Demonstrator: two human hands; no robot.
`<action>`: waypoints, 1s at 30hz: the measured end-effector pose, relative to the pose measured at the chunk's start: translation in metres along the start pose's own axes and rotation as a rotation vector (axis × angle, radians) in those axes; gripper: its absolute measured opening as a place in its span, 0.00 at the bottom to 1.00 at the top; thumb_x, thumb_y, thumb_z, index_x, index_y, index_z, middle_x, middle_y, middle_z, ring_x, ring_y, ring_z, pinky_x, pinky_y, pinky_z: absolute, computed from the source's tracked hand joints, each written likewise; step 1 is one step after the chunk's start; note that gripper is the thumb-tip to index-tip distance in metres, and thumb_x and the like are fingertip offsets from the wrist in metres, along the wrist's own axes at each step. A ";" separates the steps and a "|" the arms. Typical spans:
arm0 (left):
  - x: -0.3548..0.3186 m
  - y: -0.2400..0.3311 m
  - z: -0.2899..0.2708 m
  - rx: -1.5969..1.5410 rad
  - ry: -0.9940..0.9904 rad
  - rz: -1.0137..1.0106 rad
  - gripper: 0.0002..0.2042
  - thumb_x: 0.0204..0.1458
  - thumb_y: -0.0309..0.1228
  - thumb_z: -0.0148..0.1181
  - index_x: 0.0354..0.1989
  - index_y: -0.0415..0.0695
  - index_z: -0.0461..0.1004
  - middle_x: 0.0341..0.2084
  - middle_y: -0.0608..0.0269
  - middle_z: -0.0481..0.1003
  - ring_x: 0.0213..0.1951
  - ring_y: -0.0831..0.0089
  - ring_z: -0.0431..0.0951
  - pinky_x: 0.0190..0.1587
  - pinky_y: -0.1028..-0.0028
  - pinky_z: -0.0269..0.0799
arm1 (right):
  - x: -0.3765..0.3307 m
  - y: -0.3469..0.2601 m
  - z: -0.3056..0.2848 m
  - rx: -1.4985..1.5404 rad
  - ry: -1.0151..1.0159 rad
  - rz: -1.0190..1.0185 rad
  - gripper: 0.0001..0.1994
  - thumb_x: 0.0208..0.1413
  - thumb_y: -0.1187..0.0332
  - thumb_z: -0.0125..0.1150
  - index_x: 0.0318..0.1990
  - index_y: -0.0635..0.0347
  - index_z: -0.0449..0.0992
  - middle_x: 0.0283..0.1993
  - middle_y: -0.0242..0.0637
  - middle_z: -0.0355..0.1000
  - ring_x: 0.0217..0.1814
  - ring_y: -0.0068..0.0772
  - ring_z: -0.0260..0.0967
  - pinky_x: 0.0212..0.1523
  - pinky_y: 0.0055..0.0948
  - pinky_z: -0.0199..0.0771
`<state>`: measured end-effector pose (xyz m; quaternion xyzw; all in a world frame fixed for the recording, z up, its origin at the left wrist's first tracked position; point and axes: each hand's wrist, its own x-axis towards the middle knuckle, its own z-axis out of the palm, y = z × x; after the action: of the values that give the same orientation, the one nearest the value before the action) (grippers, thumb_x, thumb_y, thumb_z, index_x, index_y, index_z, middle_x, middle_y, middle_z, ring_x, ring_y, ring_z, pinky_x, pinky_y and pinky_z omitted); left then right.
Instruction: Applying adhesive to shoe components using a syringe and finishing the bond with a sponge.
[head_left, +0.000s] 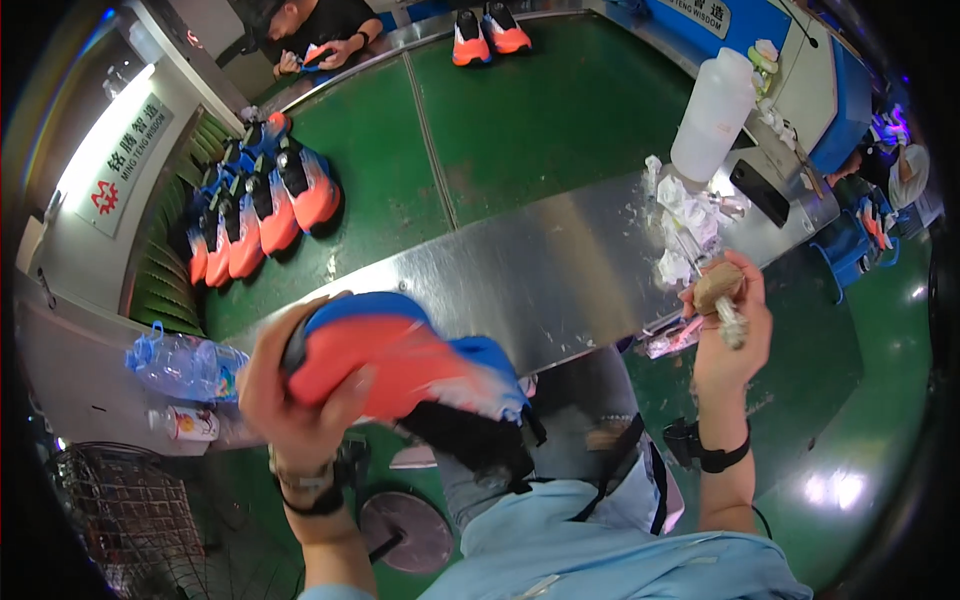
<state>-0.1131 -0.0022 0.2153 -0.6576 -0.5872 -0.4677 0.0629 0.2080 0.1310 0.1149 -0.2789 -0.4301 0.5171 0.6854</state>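
My left hand (pixel 300 395) grips a sneaker (pixel 385 365) in coral, blue and white, blurred by movement. The shoe is tilted over the near edge of the metal bench, with its black part hanging toward my lap. In my right hand (pixel 738 310) is a wooden-handled tool (pixel 715 288) with a thin metal shaft and a whitish tuft at its near end. Its shaft points at crumpled white tissues (pixel 690 215) on the bench. What kind of tool it is, I cannot make out.
Several matching sneakers (pixel 283 225) stand at the left of the green conveyor belt (pixel 380 140), and a pair of sneakers (pixel 488 35) at its far end. A white plastic bottle (pixel 715 115) and a phone (pixel 760 192) sit right. A water jug (pixel 185 365) lies left. Another person works across.
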 end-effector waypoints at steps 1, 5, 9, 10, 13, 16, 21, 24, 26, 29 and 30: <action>0.014 -0.004 0.017 -0.028 -0.071 0.069 0.25 0.36 0.33 0.69 0.43 0.32 0.72 0.34 0.52 0.77 0.35 0.68 0.78 0.40 0.73 0.72 | -0.002 -0.015 0.005 -0.027 0.017 0.005 0.24 0.60 0.52 0.37 0.53 0.62 0.64 0.39 0.47 0.68 0.28 0.40 0.69 0.28 0.32 0.68; 0.037 -0.007 0.026 -0.202 -0.198 0.115 0.25 0.37 0.35 0.69 0.43 0.32 0.71 0.36 0.51 0.77 0.37 0.67 0.79 0.43 0.73 0.73 | -0.010 -0.064 0.045 0.216 -0.589 0.018 0.23 0.61 0.48 0.32 0.47 0.58 0.64 0.33 0.41 0.60 0.19 0.38 0.63 0.19 0.31 0.67; 0.045 -0.015 0.043 -0.526 -0.189 0.181 0.26 0.42 0.36 0.66 0.45 0.31 0.67 0.37 0.50 0.77 0.38 0.66 0.79 0.43 0.72 0.73 | -0.002 -0.067 0.072 0.469 -0.784 0.157 0.14 0.59 0.56 0.47 0.44 0.54 0.65 0.34 0.41 0.62 0.15 0.39 0.65 0.18 0.26 0.71; 0.047 -0.016 0.045 -0.522 -0.219 0.230 0.26 0.42 0.36 0.66 0.45 0.31 0.67 0.37 0.49 0.77 0.39 0.66 0.79 0.43 0.72 0.73 | 0.000 -0.065 0.075 0.547 -0.771 0.219 0.12 0.57 0.60 0.52 0.44 0.53 0.65 0.34 0.39 0.63 0.14 0.41 0.66 0.17 0.25 0.72; 0.049 -0.013 0.049 -0.518 -0.234 0.257 0.26 0.41 0.36 0.67 0.45 0.31 0.68 0.36 0.50 0.77 0.38 0.66 0.79 0.42 0.73 0.73 | 0.014 -0.061 0.081 0.648 -0.921 0.320 0.10 0.57 0.61 0.52 0.43 0.53 0.66 0.33 0.39 0.65 0.14 0.41 0.66 0.17 0.27 0.73; 0.050 -0.010 0.047 -0.407 -0.294 0.220 0.35 0.45 0.53 0.60 0.45 0.27 0.65 0.37 0.43 0.74 0.40 0.57 0.78 0.44 0.65 0.73 | 0.020 -0.055 0.090 0.666 -1.016 0.296 0.07 0.58 0.64 0.50 0.41 0.54 0.67 0.31 0.40 0.65 0.13 0.43 0.66 0.17 0.28 0.74; 0.059 -0.012 0.048 -0.391 -0.350 0.408 0.36 0.44 0.54 0.59 0.43 0.25 0.65 0.36 0.42 0.74 0.39 0.56 0.78 0.44 0.65 0.74 | 0.010 -0.060 0.096 0.668 -0.777 0.329 0.07 0.61 0.64 0.43 0.40 0.54 0.67 0.29 0.41 0.65 0.13 0.47 0.66 0.18 0.30 0.75; 0.064 -0.013 0.051 -0.347 -0.388 0.428 0.37 0.43 0.56 0.59 0.42 0.25 0.66 0.35 0.42 0.75 0.39 0.56 0.78 0.43 0.65 0.74 | 0.011 -0.052 0.090 0.716 -0.695 0.403 0.08 0.63 0.64 0.40 0.40 0.55 0.67 0.28 0.41 0.64 0.13 0.48 0.65 0.18 0.30 0.75; 0.063 -0.010 0.051 -0.367 -0.377 0.343 0.38 0.43 0.57 0.59 0.43 0.25 0.66 0.35 0.41 0.75 0.39 0.56 0.78 0.43 0.65 0.74 | 0.007 -0.042 0.070 0.764 -0.608 0.252 0.10 0.63 0.64 0.40 0.36 0.54 0.69 0.27 0.41 0.64 0.14 0.47 0.66 0.18 0.30 0.75; 0.063 -0.016 0.053 -0.398 -0.346 0.263 0.39 0.44 0.58 0.58 0.43 0.26 0.65 0.35 0.41 0.75 0.38 0.56 0.78 0.42 0.66 0.74 | 0.002 -0.031 0.052 0.833 -0.473 0.024 0.14 0.64 0.63 0.40 0.31 0.54 0.73 0.27 0.40 0.64 0.14 0.45 0.66 0.19 0.29 0.75; 0.064 -0.019 0.054 -0.414 -0.328 0.268 0.40 0.44 0.60 0.57 0.44 0.26 0.65 0.35 0.41 0.75 0.38 0.57 0.79 0.42 0.66 0.75 | 0.000 -0.030 0.051 0.837 -0.467 0.025 0.14 0.64 0.63 0.40 0.31 0.54 0.73 0.27 0.40 0.64 0.14 0.45 0.66 0.19 0.29 0.75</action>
<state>-0.1078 0.0830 0.2210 -0.7950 -0.3895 -0.4525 -0.1070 0.1776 0.1187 0.1642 0.1395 -0.3239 0.7030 0.6175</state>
